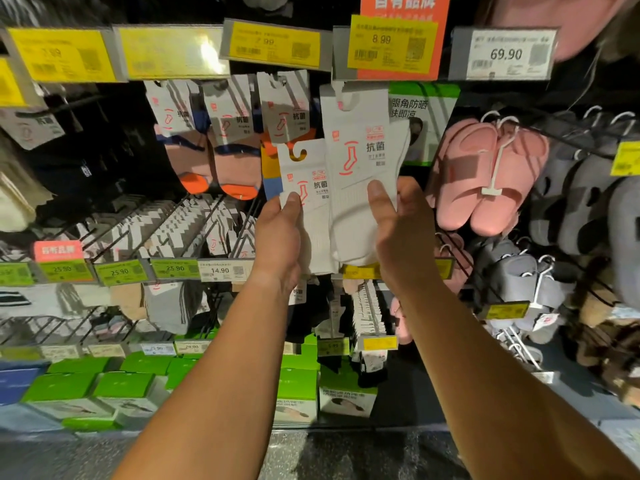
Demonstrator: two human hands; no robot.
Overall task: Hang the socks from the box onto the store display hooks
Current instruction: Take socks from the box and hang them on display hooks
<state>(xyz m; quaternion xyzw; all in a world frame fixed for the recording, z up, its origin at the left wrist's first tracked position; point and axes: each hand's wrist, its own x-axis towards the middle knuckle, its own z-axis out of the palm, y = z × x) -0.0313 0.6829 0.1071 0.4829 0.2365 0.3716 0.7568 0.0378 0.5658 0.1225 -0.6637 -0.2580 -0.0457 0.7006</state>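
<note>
Two white sock packs raised in front of the display wall, each with a white card header bearing a red sock outline and a cut-out hanging slot. Smaller pack (pixel 306 188) pinched in the left hand (pixel 278 237), thumb curled over the card front, its slot free of any hook. Taller pack (pixel 360 161) up at its hook under the 8.99 price tag (pixel 391 46), its lower part gripped by the right hand (pixel 403 237), thumb on the front, fingers curled behind. To the left, three hanging packs of orange, pink and blue ankle socks (pixel 214 143). To the right, one pair of pink slippers (pixel 485 174) on a white hanger. Low down, green boxes (pixel 124 386) in rows, contents hidden.
</note>
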